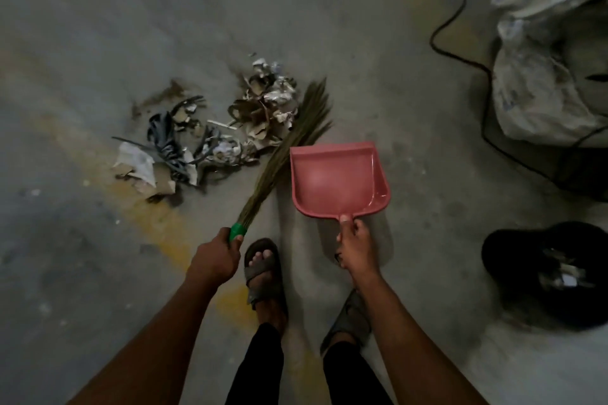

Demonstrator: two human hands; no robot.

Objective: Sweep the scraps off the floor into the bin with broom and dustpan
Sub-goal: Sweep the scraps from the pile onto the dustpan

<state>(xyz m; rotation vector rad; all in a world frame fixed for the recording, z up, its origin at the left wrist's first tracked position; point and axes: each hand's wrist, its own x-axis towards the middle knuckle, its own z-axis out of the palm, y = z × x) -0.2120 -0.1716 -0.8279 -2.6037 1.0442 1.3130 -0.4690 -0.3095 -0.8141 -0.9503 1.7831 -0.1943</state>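
Your left hand (215, 258) fist-wraps the green-taped grass broom (283, 148); right hand (355, 245) fingers curl round the pink plastic dustpan (339, 181) handle. Pan's empty, paper/cardboard scrap pile (210, 138) on floor, black bin (546, 276) at right. 0 scooped imo.

The dustpan (340, 179) is smooth pink plastic with a soft sheen. The broom (283, 148) is dry grass fibre, bound with glossy green tape (237, 231). The floor (98, 26) is matt, stained concrete; the scraps (210, 128) look like crumpled paper and card.

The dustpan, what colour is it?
Pink; the dustpan shows clearly in the head view.
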